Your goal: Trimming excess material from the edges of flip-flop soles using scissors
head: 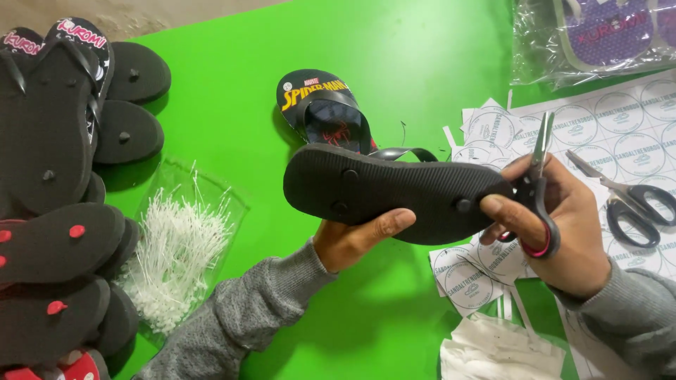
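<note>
A black flip-flop [394,193] is held sole-up above the green table [232,105]. My left hand [355,239] grips it from below near the middle. My right hand [556,225] steadies its toe end with the thumb and also holds a pair of scissors [539,183] with black and red handles, blades pointing up. A second flip-flop [324,109] with a printed footbed lies face-up on the table just behind the held one.
Stacks of black flip-flops [63,183] fill the left side. A clear bag of white plastic ties [176,253] lies beside them. Sheets of round stickers [620,134], another pair of scissors [630,200] and bagged purple sandals [598,35] lie on the right.
</note>
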